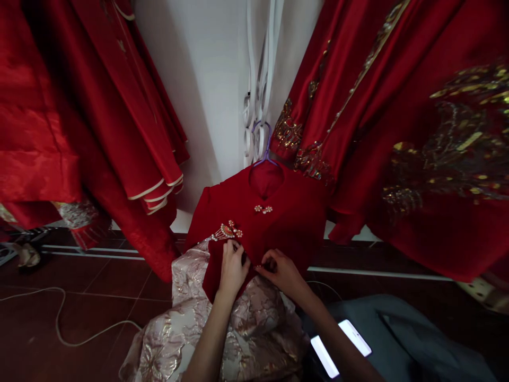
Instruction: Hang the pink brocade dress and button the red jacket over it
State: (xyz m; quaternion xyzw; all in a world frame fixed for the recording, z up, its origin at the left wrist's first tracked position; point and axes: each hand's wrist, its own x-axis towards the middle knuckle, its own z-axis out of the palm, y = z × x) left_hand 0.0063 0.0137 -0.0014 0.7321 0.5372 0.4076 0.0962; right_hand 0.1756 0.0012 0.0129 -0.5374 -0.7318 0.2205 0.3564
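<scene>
A red jacket (294, 212) hangs from a purple hanger (267, 154) in front of me. My left hand (234, 268) is closed on the jacket's front, thumb and fingers pinching the cloth edge just below a beaded tassel brooch (228, 231). To its right, my right hand (281, 271) pinches the front of the same jacket beside a small beaded fastening (259, 267). The fingertips partly hide what lies under them. Higher up, near the neckline, sits another beaded clasp (263, 209). A pale pink and gold brocade skirt (167, 334) spreads beneath the jacket.
Red garments (147, 132) hang at the left, and embroidered gowns (358, 106) hang at the right. White straps (258, 69) dangle behind the hanger. A lit phone (355, 338) rests on dark cloth near my right forearm. A white cable (63, 323) crosses the tiled floor.
</scene>
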